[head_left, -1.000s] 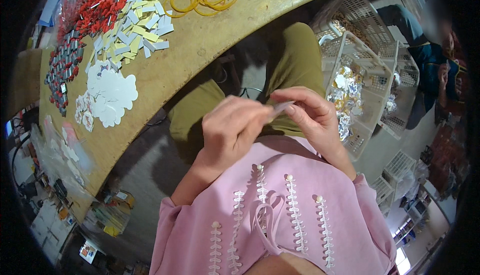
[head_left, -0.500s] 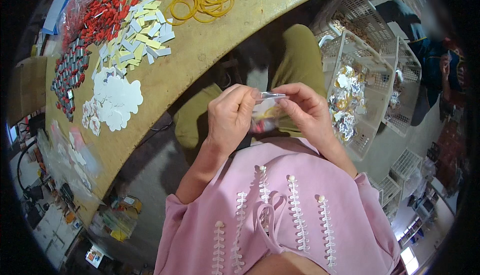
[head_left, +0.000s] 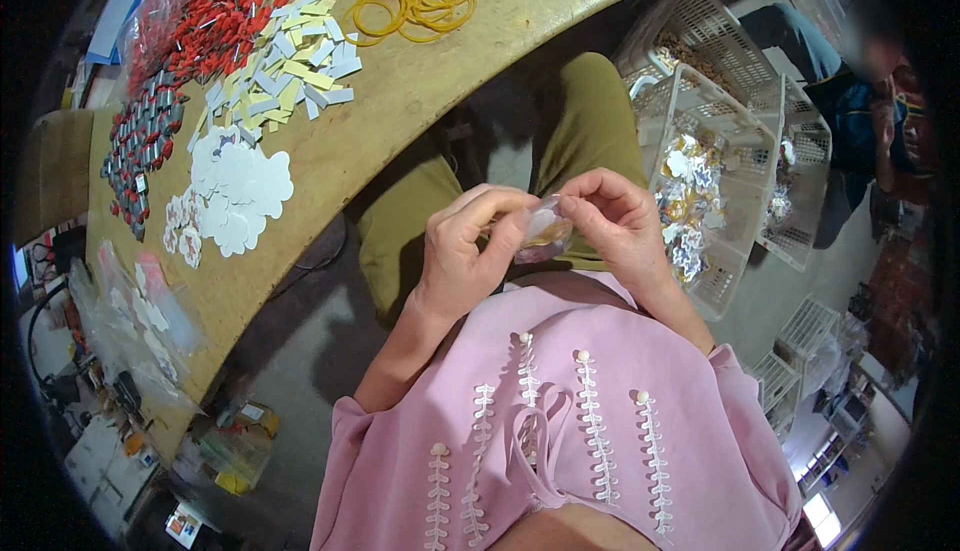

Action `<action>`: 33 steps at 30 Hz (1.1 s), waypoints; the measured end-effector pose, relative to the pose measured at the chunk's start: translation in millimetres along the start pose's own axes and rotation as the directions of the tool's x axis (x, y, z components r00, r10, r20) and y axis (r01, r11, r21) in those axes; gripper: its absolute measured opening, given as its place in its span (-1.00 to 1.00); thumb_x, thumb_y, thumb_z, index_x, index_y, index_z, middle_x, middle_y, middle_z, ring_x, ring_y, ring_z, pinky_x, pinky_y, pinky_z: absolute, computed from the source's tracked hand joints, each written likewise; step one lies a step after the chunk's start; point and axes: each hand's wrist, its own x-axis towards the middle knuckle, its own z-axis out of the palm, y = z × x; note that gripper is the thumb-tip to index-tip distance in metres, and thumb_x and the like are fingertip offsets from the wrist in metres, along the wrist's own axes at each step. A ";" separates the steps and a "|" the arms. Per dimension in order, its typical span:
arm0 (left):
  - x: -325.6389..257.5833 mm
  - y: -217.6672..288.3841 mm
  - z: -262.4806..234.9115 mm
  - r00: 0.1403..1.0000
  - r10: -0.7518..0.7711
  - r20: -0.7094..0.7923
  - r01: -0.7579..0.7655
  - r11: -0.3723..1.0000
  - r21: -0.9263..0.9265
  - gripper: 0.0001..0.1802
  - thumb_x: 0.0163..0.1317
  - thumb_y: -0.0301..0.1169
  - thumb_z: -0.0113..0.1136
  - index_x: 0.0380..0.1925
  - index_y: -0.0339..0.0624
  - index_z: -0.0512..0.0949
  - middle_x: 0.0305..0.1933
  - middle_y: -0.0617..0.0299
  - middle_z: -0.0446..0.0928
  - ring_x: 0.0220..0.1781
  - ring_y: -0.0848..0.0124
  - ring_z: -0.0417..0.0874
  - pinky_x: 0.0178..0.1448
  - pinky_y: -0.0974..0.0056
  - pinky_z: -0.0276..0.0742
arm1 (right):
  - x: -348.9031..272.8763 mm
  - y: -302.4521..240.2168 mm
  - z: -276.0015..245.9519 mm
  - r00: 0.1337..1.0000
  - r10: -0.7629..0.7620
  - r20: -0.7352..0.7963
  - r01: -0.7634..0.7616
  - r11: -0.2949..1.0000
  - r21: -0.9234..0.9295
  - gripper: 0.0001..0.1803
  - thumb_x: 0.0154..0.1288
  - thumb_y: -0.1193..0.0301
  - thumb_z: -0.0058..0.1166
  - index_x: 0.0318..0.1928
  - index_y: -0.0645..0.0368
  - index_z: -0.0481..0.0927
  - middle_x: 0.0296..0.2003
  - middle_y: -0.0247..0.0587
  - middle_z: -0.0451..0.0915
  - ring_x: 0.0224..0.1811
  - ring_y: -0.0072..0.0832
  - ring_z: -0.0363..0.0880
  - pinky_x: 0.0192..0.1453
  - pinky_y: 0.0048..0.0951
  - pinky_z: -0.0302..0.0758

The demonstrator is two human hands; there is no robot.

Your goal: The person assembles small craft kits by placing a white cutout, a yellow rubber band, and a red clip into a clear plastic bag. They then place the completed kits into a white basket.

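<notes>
one small clear plastic bag [head_left: 545,235], glossy, creased, whitish at top, contents too blurred to identify; located between the hands, above olive trousers [head_left: 598,116]. left hand [head_left: 468,248]: thumb and fingers pinching its left edge. right hand [head_left: 615,223]: fingertips pinching its upper right corner.

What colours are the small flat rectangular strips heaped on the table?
The strips are white and pale yellow, best seen in the head view.
</notes>
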 end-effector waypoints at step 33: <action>-41.7 19.9 -2.5 0.999 0.023 -0.035 -0.019 0.994 0.104 -0.92 0.00 -0.60 0.24 -0.51 -0.27 0.51 -0.53 0.16 0.50 -0.53 0.30 0.54 -0.44 0.30 0.42 | -37.1 -1.3 28.6 0.971 -0.196 0.136 0.238 0.846 -0.478 -0.92 0.26 0.52 0.15 -0.30 0.30 0.58 -0.48 -0.28 0.63 -0.48 -0.69 0.56 -0.42 -0.60 0.49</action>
